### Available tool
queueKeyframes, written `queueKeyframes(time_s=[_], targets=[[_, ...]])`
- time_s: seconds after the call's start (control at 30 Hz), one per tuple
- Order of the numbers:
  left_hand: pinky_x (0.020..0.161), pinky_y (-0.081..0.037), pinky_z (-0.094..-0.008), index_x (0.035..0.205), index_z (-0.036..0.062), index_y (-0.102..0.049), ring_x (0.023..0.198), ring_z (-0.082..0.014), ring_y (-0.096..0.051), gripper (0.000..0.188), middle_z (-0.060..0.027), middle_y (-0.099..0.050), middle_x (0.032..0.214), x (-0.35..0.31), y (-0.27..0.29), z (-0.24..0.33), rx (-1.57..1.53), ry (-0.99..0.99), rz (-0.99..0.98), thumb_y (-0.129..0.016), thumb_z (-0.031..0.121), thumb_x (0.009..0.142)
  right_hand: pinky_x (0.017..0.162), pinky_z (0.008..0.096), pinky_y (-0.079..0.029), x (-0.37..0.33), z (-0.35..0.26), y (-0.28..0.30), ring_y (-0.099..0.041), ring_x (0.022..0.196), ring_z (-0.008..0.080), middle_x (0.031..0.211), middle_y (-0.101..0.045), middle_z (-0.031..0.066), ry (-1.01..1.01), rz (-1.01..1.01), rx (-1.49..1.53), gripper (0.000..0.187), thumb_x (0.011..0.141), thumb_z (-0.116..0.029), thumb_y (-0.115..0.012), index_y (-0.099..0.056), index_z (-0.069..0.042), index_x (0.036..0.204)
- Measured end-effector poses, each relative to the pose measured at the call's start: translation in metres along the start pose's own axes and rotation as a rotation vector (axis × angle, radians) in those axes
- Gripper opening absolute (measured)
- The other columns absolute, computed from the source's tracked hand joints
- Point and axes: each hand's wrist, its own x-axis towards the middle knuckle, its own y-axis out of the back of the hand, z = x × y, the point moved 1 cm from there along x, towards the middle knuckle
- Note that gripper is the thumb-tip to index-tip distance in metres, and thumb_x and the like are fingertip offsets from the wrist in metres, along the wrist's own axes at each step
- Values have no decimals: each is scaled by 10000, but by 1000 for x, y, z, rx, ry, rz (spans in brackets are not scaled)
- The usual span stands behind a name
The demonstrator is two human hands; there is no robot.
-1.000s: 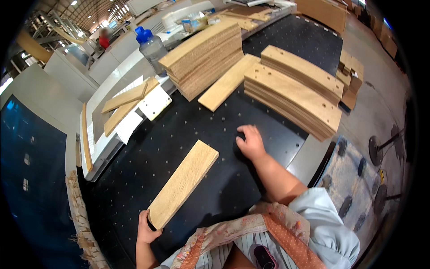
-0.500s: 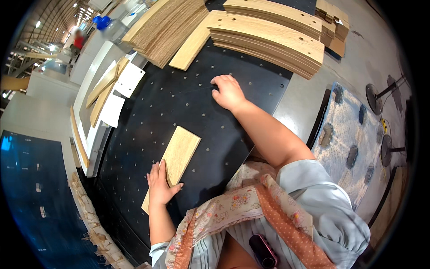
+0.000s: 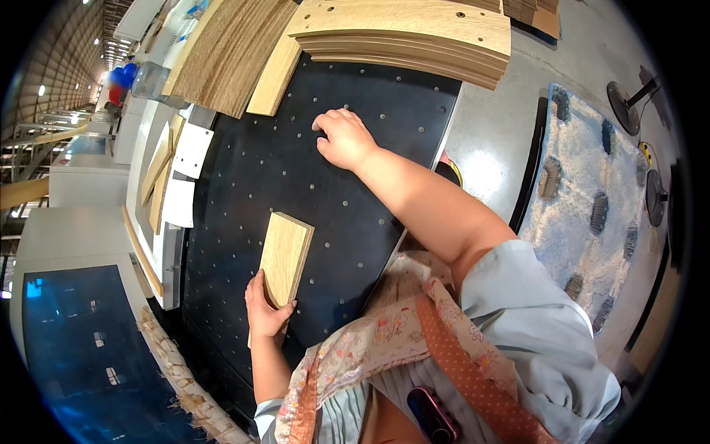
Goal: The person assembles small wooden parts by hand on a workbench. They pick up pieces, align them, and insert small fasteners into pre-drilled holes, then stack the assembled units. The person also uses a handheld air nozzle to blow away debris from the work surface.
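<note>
A pale wood-grain board (image 3: 287,255) is in the grip of my left hand (image 3: 264,311), with the thumb along its right edge and the fingers at its left edge. Its far end points away from me, and its side edge shows as if it is slightly tilted. My hand hides part of its near end. Over the black studded tabletop (image 3: 244,192), farther off, my right hand (image 3: 345,138) has loosely bent fingers, thumb apart, and nothing visible in it. Beyond that hand lies a stack of boards with holes (image 3: 403,33).
A thick stack of wood-grain boards (image 3: 229,55) stands at the far left, beside a single pale strip (image 3: 275,78). White sheets (image 3: 194,150) and narrow wood strips (image 3: 157,174) lie along the left machine edge. A blue-white pallet (image 3: 577,200) is on the floor at right.
The view has shifted, so the stacks appear farther left and higher. The board in my left hand has turned a little, and its side edge shows more. My right hand remains over the tabletop.
</note>
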Motion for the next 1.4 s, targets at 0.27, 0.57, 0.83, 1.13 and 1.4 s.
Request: queueKeyframes(time_s=[0.27, 0.57, 0.83, 1.13, 1.4], targets=[[1040, -379, -428, 1358, 13, -452, 1201, -366, -472, 958, -192, -500, 1283, 1, 2, 10, -51, -17, -14, -814, 162, 483, 1016, 409, -393, 3, 2, 3, -542, 1097, 285, 1013, -634, 85, -12, -4, 55, 221, 766, -122, -630, -654, -85, 983], [1093, -327, -370, 1408, -12, -408, 1268, -277, -458, 984, -165, -469, 1319, 22, 21, 15, -384, 3, -261, -780, 137, 509, 985, 426, -406, -7, -9, 2, -529, 1095, 309, 1026, -615, 79, 272, -54, 139, 241, 733, -110, -640, -652, -98, 973], [1073, -349, -353, 1431, 11, -365, 1251, -254, -461, 888, -144, -502, 1311, 45, 20, 14, -865, 97, -542, -796, 120, 663, 1078, 514, -336, -89, -108, 25, -486, 1244, 291, 1131, -602, 83, 986, -275, 82, 253, 765, -198, -644, -647, -103, 999], [1060, -364, -333, 1494, 26, -282, 1269, -160, -431, 821, -98, -437, 1424, 49, 23, -1, -1208, 258, -914, -690, 254, 818, 1015, 496, -385, -107, -122, -2, -542, 1192, 256, 1203, -615, 80, 1042, -212, -30, 335, 822, -154, -564, -655, -83, 1136], [1035, -432, -423, 1447, 28, -367, 1214, -271, -549, 761, -168, -522, 1367, 49, 20, -37, -1537, 477, -1016, -665, 322, 811, 869, 393, -419, -120, -114, 6, -559, 922, 192, 942, -573, 19, 1048, -300, -8, 273, 763, -163, -573, -632, -97, 1021]])
